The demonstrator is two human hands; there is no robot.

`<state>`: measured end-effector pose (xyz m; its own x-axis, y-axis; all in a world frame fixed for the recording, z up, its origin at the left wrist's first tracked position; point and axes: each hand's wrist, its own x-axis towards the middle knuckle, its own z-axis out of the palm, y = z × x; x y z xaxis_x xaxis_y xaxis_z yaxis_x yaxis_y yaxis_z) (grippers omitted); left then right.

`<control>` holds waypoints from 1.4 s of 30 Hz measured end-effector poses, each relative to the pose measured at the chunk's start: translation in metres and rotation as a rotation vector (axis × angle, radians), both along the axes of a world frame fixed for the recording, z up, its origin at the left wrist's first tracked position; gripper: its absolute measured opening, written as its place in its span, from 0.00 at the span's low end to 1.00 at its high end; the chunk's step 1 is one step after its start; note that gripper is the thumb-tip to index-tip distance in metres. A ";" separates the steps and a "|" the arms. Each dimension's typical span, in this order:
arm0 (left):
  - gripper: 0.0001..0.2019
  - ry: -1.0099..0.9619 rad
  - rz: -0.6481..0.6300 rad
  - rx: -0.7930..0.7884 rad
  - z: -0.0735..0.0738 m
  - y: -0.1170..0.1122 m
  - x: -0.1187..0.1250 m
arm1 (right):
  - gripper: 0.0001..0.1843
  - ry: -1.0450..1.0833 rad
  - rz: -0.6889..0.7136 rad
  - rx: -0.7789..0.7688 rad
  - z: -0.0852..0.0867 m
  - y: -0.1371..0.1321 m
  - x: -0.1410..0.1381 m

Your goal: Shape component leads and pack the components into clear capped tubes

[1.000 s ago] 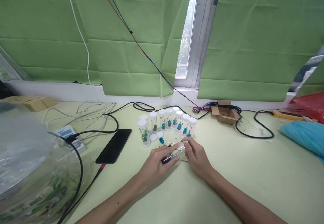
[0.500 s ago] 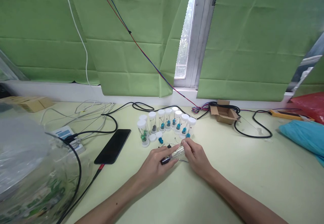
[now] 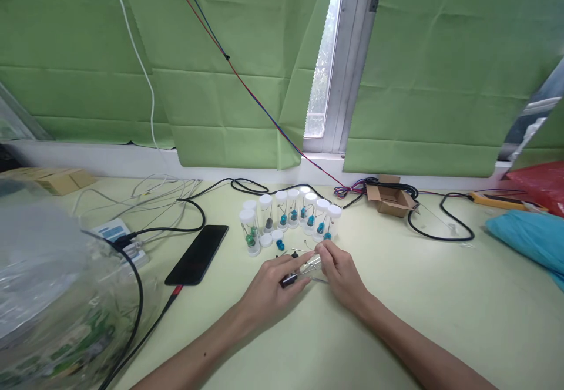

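Between my two hands is a small clear tube [image 3: 312, 264] lying at a slant, with thin metal leads or pins visible in it. My left hand [image 3: 269, 284] has its thumb and forefinger closed along the tube's lower left part. A black piece [image 3: 289, 280] shows at that end, between the fingers. My right hand [image 3: 342, 272] pinches the tube's upper right end, and its fingertips hide that end. Just beyond lie a blue part [image 3: 280, 245], loose white caps [image 3: 277, 235] and small dark and metal pieces. Several white-capped clear tubes [image 3: 282, 211] holding blue, grey or green parts stand in an arc behind.
Left of my hands lies a black phone [image 3: 197, 255] with a cable. A large clear plastic bag [image 3: 48, 296] fills the left corner. Black cables and an open cardboard box [image 3: 392, 202] sit along the back. At right are blue [image 3: 526, 243] and red bags [image 3: 540, 184].
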<state>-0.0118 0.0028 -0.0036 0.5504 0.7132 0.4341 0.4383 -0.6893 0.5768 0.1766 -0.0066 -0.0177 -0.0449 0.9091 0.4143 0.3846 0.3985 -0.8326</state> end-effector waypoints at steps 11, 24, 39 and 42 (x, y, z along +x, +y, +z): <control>0.23 -0.091 0.008 -0.158 0.002 -0.002 0.003 | 0.12 -0.042 0.014 0.018 0.006 -0.003 0.000; 0.18 -0.317 0.067 -0.440 0.017 0.001 -0.001 | 0.14 0.137 -0.075 -0.006 0.002 -0.006 -0.001; 0.20 -0.435 0.053 -0.789 0.020 0.003 0.003 | 0.12 0.046 -0.070 0.019 0.004 -0.005 0.002; 0.20 -0.455 0.048 -0.832 0.020 0.003 0.003 | 0.11 0.045 -0.076 0.023 0.005 -0.005 0.001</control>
